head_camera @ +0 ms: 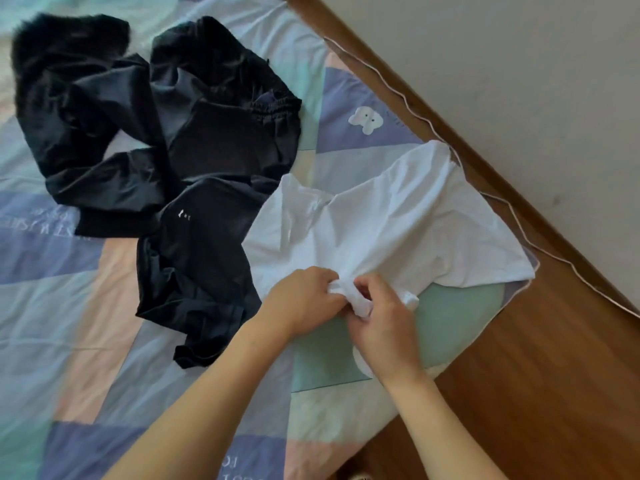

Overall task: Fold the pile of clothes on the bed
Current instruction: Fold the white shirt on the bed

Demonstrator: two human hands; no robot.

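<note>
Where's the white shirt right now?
In the head view the white shirt lies right of centre near the bed's edge, beside the dark clothes, its near hem pinched by both hands.

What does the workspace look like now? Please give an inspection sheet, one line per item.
Surface: bed with a pastel patchwork sheet, lightly wrinkled.
Job's things: white shirt spread near the bed's edge, its near end bunched; dark clothes in an unfolded heap beside it.
Clutter: nothing seen.
Hands: left hand and right hand both pinch the shirt's bunched near end.
Cables: nothing seen.
Surroundings: wooden bed frame along the edge, pale wall beyond it.
</note>
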